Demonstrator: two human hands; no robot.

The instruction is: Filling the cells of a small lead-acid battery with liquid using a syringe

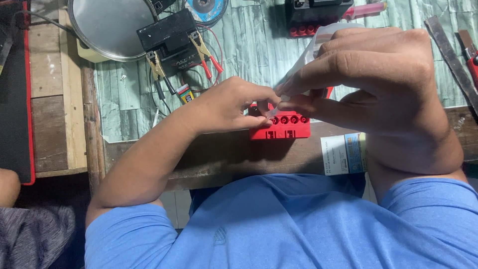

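At the workbench edge (209, 164), the red battery (280, 127) is pinched by the left hand (224, 107); a clear plastic strip (311, 50) is gripped just above it by the right hand (383, 89).

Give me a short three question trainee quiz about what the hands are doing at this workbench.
1. True or false: both hands meet over the red battery top.
2. What does the right hand pinch? A) clear plastic packet B) grinding disc C) metal file
3. What colour are the handles of the clips on the black battery behind the left hand?

Key: 1 true; 2 A; 3 red.
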